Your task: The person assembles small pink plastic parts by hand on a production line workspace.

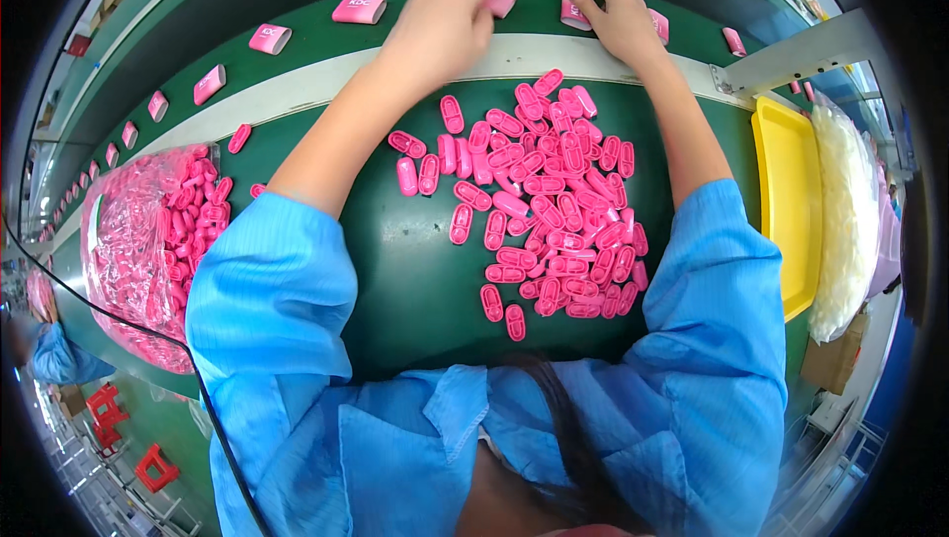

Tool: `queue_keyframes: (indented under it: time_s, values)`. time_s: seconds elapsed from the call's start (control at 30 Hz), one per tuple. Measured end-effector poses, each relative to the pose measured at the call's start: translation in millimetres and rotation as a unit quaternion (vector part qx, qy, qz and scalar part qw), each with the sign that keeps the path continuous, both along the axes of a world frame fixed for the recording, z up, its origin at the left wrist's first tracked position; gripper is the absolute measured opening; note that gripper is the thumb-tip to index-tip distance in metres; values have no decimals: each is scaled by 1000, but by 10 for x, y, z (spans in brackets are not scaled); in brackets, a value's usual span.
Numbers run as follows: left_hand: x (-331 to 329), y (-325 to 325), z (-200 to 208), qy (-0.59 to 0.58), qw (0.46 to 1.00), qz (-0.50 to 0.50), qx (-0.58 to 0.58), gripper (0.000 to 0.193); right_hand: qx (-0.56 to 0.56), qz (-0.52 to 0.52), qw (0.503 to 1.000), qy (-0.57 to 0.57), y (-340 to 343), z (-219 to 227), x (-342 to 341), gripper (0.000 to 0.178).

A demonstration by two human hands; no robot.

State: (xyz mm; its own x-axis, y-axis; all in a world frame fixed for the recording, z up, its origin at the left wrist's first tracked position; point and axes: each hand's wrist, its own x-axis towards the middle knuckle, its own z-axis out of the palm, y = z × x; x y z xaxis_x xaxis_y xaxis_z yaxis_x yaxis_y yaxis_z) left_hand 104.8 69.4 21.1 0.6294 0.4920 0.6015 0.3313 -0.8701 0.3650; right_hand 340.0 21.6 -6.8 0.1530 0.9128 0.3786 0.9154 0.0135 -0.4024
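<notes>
At the far side, my left hand [445,23] reaches over the green belt, its fingertips slightly blurred. A small pink case [502,4] shows between its thumb and stretched fingers. My right hand [623,21] is to the right, fingers bent around another pink case [573,12] with white print. Just beyond its wrist a further pink case [658,27] lies on the belt, partly hidden. Between my forearms, a loose heap of pink oval caps [568,211] is spread on the green tabletop [415,290], some with the hollow side up.
A clear plastic bag [129,250] full of pink caps stands at the left. More pink cases, such as one case [358,10], line the belt. A pale rail [534,57] divides belt from table. At right are a yellow tray [791,201] and a metal bracket [791,52].
</notes>
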Motion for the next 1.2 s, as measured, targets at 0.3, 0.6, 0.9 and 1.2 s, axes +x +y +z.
queue_keyframes:
  time_s: [0.3, 0.6, 0.9, 1.2]
  values:
    - [-202, -589, 91, 120, 977, -164, 67, 23, 11, -42, 979, 200, -385, 319, -331, 29]
    - [-145, -378, -19, -185, 824, -96, -526, 27, -66, 121, 870, 474, -656, 371, -743, 31]
    - [-134, -421, -36, -184, 855, -69, -479, 37, -66, 149, 771, 616, -663, 194, -765, 27]
    - [-177, -432, -51, -165, 865, -88, -466, 32, -41, 153, 812, 562, -705, 256, -822, 26]
